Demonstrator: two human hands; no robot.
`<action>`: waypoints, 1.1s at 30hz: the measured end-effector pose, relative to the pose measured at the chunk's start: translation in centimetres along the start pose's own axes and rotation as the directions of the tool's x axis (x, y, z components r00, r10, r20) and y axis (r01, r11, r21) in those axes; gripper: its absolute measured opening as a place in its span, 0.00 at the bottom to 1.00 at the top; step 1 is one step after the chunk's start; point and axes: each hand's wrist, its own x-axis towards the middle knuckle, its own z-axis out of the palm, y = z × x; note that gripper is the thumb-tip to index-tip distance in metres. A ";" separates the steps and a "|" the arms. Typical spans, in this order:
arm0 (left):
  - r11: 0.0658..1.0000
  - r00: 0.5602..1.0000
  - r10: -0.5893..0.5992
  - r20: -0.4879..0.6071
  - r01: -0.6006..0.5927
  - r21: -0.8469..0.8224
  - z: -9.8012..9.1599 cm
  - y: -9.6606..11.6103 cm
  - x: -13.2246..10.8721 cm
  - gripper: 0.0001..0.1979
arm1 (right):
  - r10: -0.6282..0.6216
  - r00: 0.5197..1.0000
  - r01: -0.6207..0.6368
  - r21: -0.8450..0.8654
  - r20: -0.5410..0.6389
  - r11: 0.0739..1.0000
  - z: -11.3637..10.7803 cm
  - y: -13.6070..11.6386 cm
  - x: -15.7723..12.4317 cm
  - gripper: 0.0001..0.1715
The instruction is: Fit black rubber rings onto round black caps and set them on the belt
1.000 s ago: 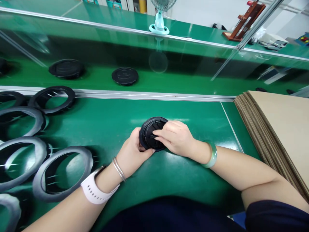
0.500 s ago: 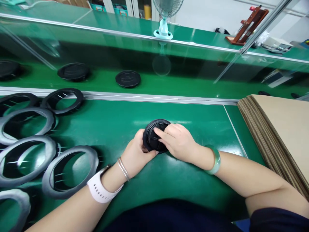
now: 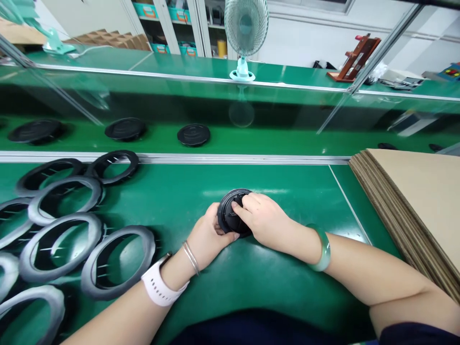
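In the middle of the green table, a black round part [image 3: 233,218] is held tilted, with a ridged rim and a recessed centre. My left hand [image 3: 210,237] grips its left and lower rim, the thumb along the near edge. From the right, my right hand [image 3: 266,218] bends over the part, an extended finger pressing into its centre. The other fingers of that hand are curled and hide the part's right side. To the left lie several black rings [image 3: 118,261], some overlapping, with wide open middles and glossy rims.
Behind the table's metal edge strip [image 3: 244,159], several black round parts [image 3: 194,135] rest on a green belt. A stack of cardboard sheets [image 3: 413,191] stands on the right. Above the belt, a clear panel runs below a shelf holding a small fan [image 3: 246,33] and a brown wooden stand [image 3: 355,60].
My head view has tilted up and shifted left, so everything appears lower and further right. Both hands keep their hold on the black round part; the right hand's fingers have curled in slightly.
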 end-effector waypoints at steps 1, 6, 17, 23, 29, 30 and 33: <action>1.000 1.000 0.001 -0.003 -0.001 -0.009 0.0 0.0 0.0 0.31 | 0.001 1.000 -0.001 0.019 -0.020 1.000 0.1 0.0 -0.1 0.20; 0.999 0.997 0.048 -0.054 -0.048 -0.014 0.2 0.2 0.1 0.31 | 0.253 0.926 -0.168 0.294 -0.281 0.941 0.6 0.7 -0.4 0.18; 0.958 0.981 0.192 -0.022 -0.183 0.220 0.1 0.1 -0.8 0.34 | 0.624 0.781 -0.384 0.779 -0.012 0.496 2.7 2.0 -0.1 0.04; 0.928 0.978 0.199 -0.066 -0.167 0.333 0.4 0.8 -0.7 0.23 | 0.683 0.730 -0.431 0.759 -0.025 0.488 3.0 1.2 -0.1 0.08; 0.942 0.979 0.170 -0.110 -0.129 0.309 0.2 0.6 -0.6 0.23 | 0.579 0.795 -0.372 0.898 0.179 0.235 2.4 1.9 -0.1 0.17; 0.947 0.980 0.166 -0.111 -0.127 0.295 0.0 0.5 -0.6 0.23 | 0.503 0.834 -0.342 0.927 0.225 0.152 2.2 2.0 -0.1 0.23; 0.957 0.984 0.153 -0.096 -0.123 0.264 -0.2 0.3 -0.5 0.23 | 0.400 0.875 -0.323 0.945 0.274 0.059 1.9 2.0 -0.2 0.33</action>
